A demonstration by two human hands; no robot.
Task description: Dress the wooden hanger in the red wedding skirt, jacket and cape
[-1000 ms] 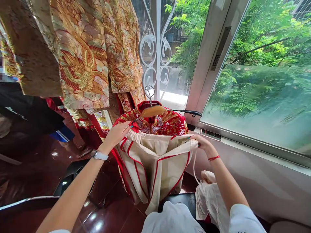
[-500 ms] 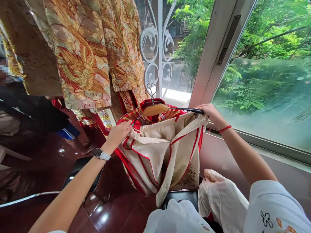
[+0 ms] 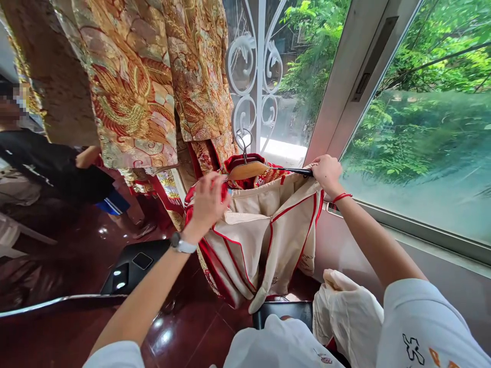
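A cream garment with red piping (image 3: 261,240) hangs folded over a wooden hanger (image 3: 247,169), with a red and gold embroidered garment (image 3: 268,176) behind it. My left hand (image 3: 209,202) is closed on the garment's left upper edge, a watch on its wrist. My right hand (image 3: 326,173) is closed on the hanger's black right arm (image 3: 295,171) and the cream cloth's corner, with a red string round its wrist.
Gold and red embroidered robes (image 3: 130,87) hang at the upper left. A white scrolled window grille (image 3: 255,71) and a large window (image 3: 418,128) stand behind. Another person in black (image 3: 49,168) bends at the left. A white cloth bundle (image 3: 345,306) lies at the lower right above a glossy dark red floor (image 3: 76,266).
My right hand rose from the cream cloth's lower right corner to the hanger's right arm, lifting the cloth. My left hand moved up and right along the garment's top edge.
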